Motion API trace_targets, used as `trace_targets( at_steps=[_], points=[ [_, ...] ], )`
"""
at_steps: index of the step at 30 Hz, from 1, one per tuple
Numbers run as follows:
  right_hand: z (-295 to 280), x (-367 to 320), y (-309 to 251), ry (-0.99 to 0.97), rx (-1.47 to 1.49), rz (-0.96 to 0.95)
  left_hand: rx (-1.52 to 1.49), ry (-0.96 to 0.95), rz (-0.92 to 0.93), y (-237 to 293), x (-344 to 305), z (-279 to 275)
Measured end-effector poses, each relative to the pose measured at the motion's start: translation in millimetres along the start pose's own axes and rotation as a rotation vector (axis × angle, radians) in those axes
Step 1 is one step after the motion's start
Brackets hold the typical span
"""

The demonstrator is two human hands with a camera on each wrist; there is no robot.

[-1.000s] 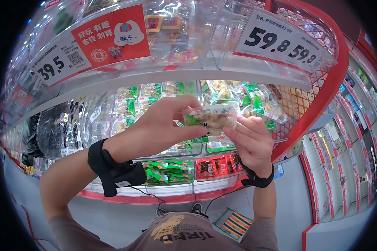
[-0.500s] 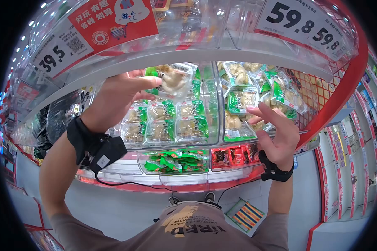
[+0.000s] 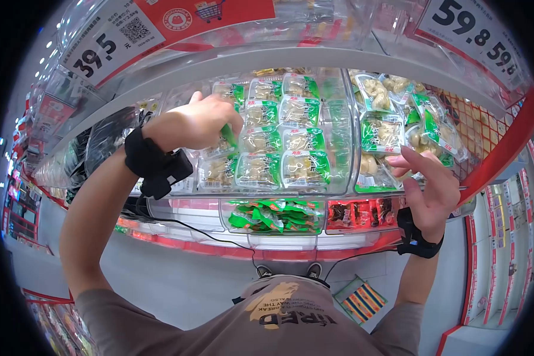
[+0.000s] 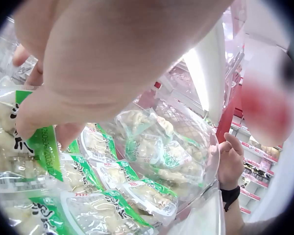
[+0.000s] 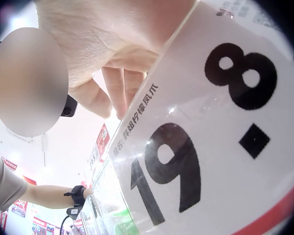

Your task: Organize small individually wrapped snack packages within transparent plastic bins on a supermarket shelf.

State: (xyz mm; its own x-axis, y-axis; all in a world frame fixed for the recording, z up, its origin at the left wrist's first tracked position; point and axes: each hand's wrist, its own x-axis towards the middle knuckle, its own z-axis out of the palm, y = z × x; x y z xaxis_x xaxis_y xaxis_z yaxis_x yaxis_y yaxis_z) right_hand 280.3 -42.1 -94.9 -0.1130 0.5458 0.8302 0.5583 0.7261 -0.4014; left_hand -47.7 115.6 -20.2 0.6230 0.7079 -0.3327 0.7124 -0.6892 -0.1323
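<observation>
In the head view the left hand point(image 3: 199, 121) is over the left part of the clear bin, its fingers on a green-and-clear food packet point(image 3: 224, 144). The left wrist view has the thumb and fingers pinching that packet point(image 4: 19, 142) at its green edge. Rows of similar packets point(image 3: 259, 140) lie beside it on the right. Over the front edge of the neighbouring bin of loosely piled packets point(image 3: 382, 133) is the right hand point(image 3: 428, 185), holding nothing, its fingers loosely bent. In the right wrist view a price label point(image 5: 201, 127) covers part of the right hand point(image 5: 117, 54).
A white shelf edge point(image 3: 219, 66) with price labels point(image 3: 110, 44) crosses above the bins. Green packets point(image 3: 276, 216) and red packets point(image 3: 362, 214) fill lower trays. A red mesh rim point(image 3: 507, 155) curves round on the right. Cables hang from both wrists.
The right hand has let go of the packet and drawn away to the right. The left hand has carried it left and lowered it among the rows. The head view has shifted.
</observation>
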Motion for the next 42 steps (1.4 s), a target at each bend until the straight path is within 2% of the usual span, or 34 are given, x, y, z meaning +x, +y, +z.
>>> trace_targets(
  at_steps=[5, 8, 11, 17, 20, 23, 26, 29, 32, 33, 36, 42],
  points=[
    [0, 0, -1, 0.003, 0.016, 0.018, -0.088, -0.012, -0.016, 11, 9, 8],
    [0, -1, -1, 0.012, 0.02, 0.033, -0.021, 0.129, -0.017, 11, 5, 11],
    [-1, 0, -1, 0.009, 0.015, 0.038, -0.072, 0.025, -0.038, 14, 0, 0],
    [1, 0, -2, 0.009, 0.004, 0.045, -0.054, 0.008, 0.011, 9, -4, 8],
    [1, 0, -2, 0.011, -0.004, 0.042, -0.057, 0.15, -0.041, 16, -16, 9],
    [1, 1, -3, 0.01, -0.02, 0.046, -0.107, 0.343, 0.214, 22, -36, 3],
    [0, 2, -5, -0.001, -0.047, 0.049, -0.27, 0.089, 0.178, 30, -50, 4],
    [0, 3, -5, -0.012, -0.072, 0.036, -0.354, 0.035, 0.259, 29, -62, 16],
    [-1, 2, -4, -0.027, -0.095, 0.032, -0.345, -0.006, 0.211, 32, -72, 15],
    [-1, 2, -4, -0.035, -0.103, 0.031, -0.41, -0.08, 0.168, 34, -74, 12],
    [-2, 3, -5, -0.043, -0.083, 0.04, -0.3, 0.106, 0.275, 32, -80, 27],
    [-2, 3, -4, -0.043, -0.081, 0.038, -0.231, -0.016, 0.171, 36, -83, 16]
  ],
)
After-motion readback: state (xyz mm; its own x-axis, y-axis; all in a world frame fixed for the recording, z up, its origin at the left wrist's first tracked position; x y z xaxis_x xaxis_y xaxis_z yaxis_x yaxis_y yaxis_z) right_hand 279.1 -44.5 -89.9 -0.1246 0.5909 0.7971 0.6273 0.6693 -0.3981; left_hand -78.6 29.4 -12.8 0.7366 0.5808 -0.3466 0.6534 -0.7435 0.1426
